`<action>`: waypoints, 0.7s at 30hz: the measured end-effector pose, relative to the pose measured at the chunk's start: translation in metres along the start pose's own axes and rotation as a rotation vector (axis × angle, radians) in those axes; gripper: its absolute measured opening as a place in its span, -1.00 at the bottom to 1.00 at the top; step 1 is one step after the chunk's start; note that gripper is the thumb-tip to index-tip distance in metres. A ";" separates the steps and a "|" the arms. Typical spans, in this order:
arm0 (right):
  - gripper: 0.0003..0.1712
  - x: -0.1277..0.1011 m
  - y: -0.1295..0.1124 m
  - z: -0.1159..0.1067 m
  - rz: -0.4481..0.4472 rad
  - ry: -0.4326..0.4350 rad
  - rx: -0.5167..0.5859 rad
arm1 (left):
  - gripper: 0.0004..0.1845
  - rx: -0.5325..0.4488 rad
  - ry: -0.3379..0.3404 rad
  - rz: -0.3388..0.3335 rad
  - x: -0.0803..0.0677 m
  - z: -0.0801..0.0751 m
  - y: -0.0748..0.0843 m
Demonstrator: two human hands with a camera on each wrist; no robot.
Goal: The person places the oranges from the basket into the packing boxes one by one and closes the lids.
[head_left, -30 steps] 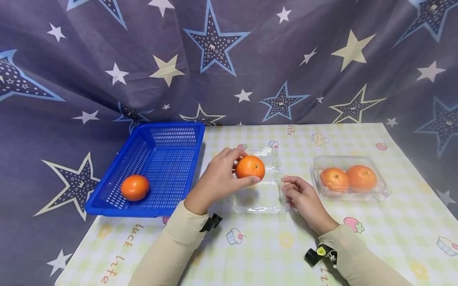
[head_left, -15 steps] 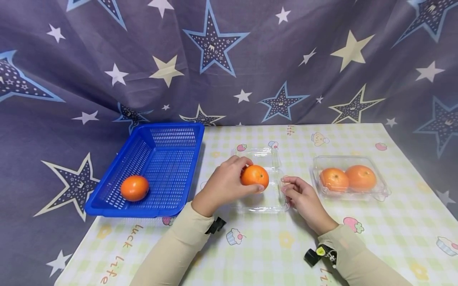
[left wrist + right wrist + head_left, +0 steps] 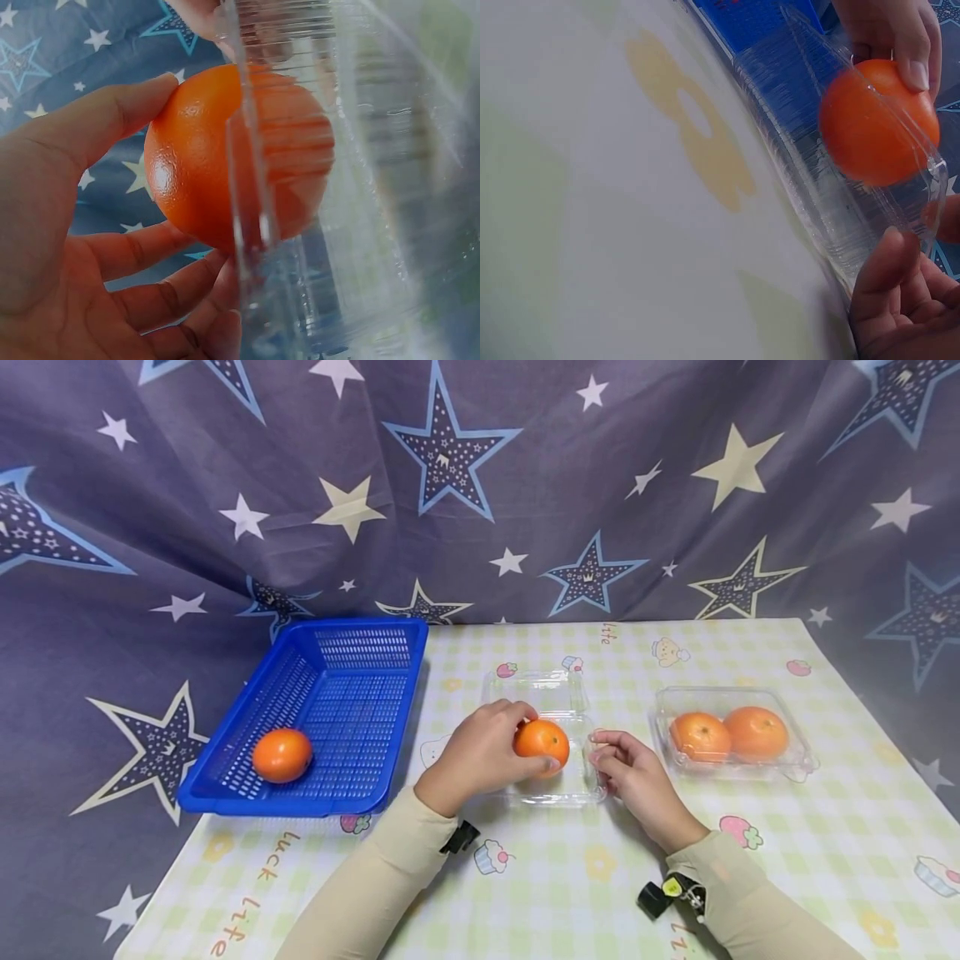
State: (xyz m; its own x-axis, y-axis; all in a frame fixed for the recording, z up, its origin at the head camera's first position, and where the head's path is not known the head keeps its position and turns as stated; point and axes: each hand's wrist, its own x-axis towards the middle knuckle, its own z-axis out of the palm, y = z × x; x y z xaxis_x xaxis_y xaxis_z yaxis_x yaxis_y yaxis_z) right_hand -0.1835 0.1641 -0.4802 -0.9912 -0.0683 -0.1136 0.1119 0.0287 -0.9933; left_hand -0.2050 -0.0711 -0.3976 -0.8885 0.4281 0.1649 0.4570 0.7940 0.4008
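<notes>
My left hand (image 3: pixel 483 752) grips an orange (image 3: pixel 542 747) between thumb and fingers, low over the base of an unlidded clear plastic clamshell box (image 3: pixel 577 793). In the left wrist view the orange (image 3: pixel 202 157) partly shows through the box's ribbed wall (image 3: pixel 292 187). With thumb and fingertips my right hand (image 3: pixel 637 781) pinches the box's right rim. The right wrist view shows that thumb (image 3: pixel 889 266) at the rim, and the orange (image 3: pixel 877 124) partly behind the clear wall. The box's lid (image 3: pixel 536 689) lies folded back, away from me.
On the left a blue plastic basket (image 3: pixel 405 718) holds one orange (image 3: pixel 282 755). To the right stands another clear clamshell box (image 3: pixel 795 760) with two oranges (image 3: pixel 756 734) inside. A checked cloth (image 3: pixel 600 902) covers the table, and a star-patterned curtain (image 3: pixel 480 552) hangs behind it.
My left hand has carried the orange right and toward me, down toward the box's base. The right hand has stayed at the rim.
</notes>
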 end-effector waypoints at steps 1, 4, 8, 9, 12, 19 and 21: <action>-0.59 0.000 0.000 0.000 0.000 0.000 0.000 | -0.36 0.004 -0.007 -0.002 0.000 0.001 0.000; -0.58 0.000 0.000 0.000 0.000 0.000 0.002 | -0.38 0.009 -0.027 -0.002 0.001 0.003 0.000; -0.58 0.000 -0.001 0.000 0.000 -0.001 0.007 | -0.40 0.005 -0.045 -0.003 0.001 0.006 0.000; -0.58 0.000 -0.001 0.000 -0.001 -0.001 0.008 | -0.41 0.002 -0.048 -0.004 0.001 0.007 0.000; -0.58 0.000 -0.001 0.000 -0.001 -0.004 0.012 | -0.42 0.006 -0.061 -0.006 0.002 0.010 0.000; -0.57 -0.001 -0.001 -0.001 -0.002 -0.009 0.012 | -0.44 0.018 -0.091 -0.002 0.002 0.013 0.000; -0.57 -0.001 -0.001 -0.001 -0.002 -0.008 0.016 | -0.45 0.026 -0.098 -0.004 0.002 0.013 -0.001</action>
State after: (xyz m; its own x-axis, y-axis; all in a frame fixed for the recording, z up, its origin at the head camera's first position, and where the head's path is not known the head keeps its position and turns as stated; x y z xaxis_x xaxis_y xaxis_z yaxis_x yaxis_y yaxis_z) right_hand -0.1830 0.1649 -0.4793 -0.9908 -0.0765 -0.1113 0.1107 0.0122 -0.9938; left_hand -0.2063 -0.0654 -0.4090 -0.8825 0.4644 0.0741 0.4559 0.8061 0.3773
